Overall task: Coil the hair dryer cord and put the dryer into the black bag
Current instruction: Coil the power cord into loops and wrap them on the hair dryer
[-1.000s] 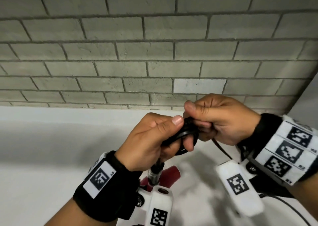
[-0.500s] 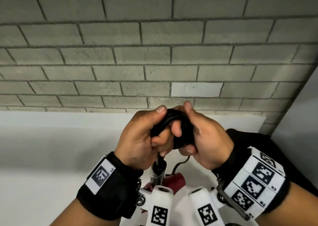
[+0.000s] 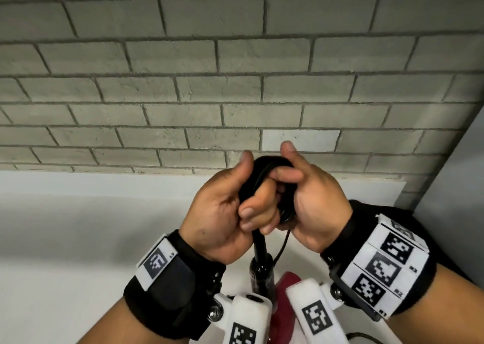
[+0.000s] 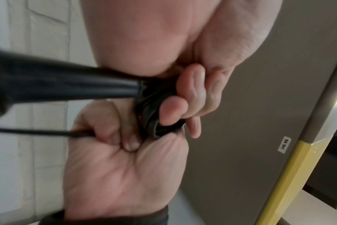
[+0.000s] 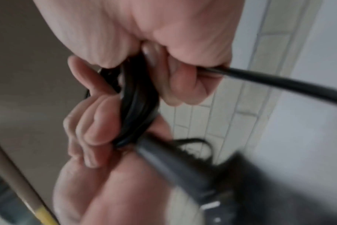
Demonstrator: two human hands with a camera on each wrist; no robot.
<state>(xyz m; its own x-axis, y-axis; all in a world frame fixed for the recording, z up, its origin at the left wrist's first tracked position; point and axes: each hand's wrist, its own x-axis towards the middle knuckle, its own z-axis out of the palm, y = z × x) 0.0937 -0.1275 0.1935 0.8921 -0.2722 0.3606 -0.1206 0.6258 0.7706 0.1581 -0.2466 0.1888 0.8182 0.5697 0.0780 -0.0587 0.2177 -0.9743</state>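
Both hands at the cord coil (image 3: 272,165), held up in front of the brick wall (image 3: 235,82). Left hand (image 3: 222,213) grip: fingers curled round the coil, thumb up beside it. Right hand (image 3: 314,199) grip: pinching the coil's other side, loose cord strand running out below it. Dryer (image 3: 262,267) hangs under the coil, handle up, red body (image 3: 285,283) below. Bag out of sight.

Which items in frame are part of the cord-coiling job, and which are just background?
Job:
- coiled cord, gripped by left hand and right hand
- loose cord strand leading from the right hand
- hair dryer, red, hanging below; mostly hidden

Background:
- brick wall
- white counter
- labelled panel
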